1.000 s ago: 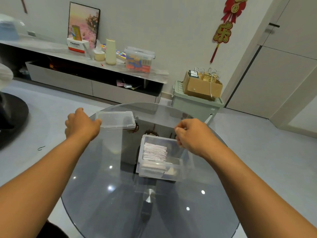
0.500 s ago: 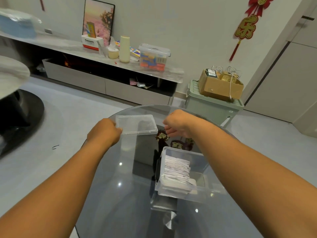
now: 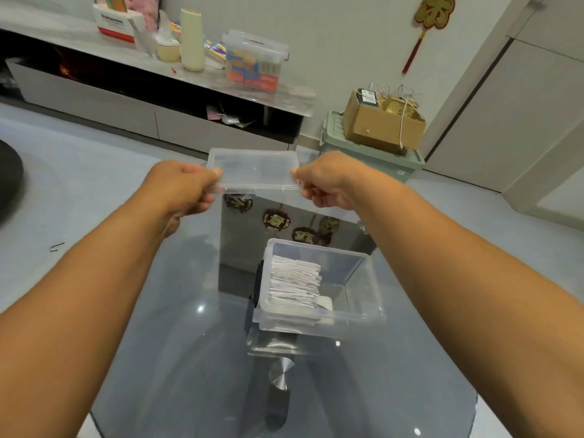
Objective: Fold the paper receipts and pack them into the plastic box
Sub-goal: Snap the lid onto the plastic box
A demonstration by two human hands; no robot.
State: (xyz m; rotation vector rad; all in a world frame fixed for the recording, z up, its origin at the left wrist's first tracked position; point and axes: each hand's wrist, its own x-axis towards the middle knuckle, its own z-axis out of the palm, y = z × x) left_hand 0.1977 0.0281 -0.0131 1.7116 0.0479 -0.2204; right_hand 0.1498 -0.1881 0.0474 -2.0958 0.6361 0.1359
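The left hand [image 3: 185, 188] grips the left short edge of a clear plastic lid [image 3: 254, 169], fingers curled under it and thumb on top. The right hand [image 3: 328, 183] pinches the opposite, right short edge in the same manner. Between the two hands the lid is held roughly level, above the far part of a round glass table [image 3: 158, 358], and it touches nothing but the hands. Nearer, and slightly to the right of the lid, the clear plastic box [image 3: 319, 287] stands open on the glass, well apart from the lid. Inside it, a row of folded paper receipts [image 3: 295, 281] is packed against the left wall, standing on edge one behind another; the right part of the box shows only its bare floor. A small white item lies at the near end of the row, too indistinct to identify. The table's metal base [image 3: 278, 371] shows through the glass below the box. Beyond the table, on the floor at the far right, a pale green storage bin [image 3: 376, 156] carries a cardboard box [image 3: 382, 124]. Along the far wall runs a low grey cabinet [image 3: 94, 96]; on its top stand a cream cylindrical container [image 3: 191, 39] and a lidded clear storage box [image 3: 254, 60] with coloured contents. A red and gold hanging ornament [image 3: 431, 17] is fixed to the wall at the far right.
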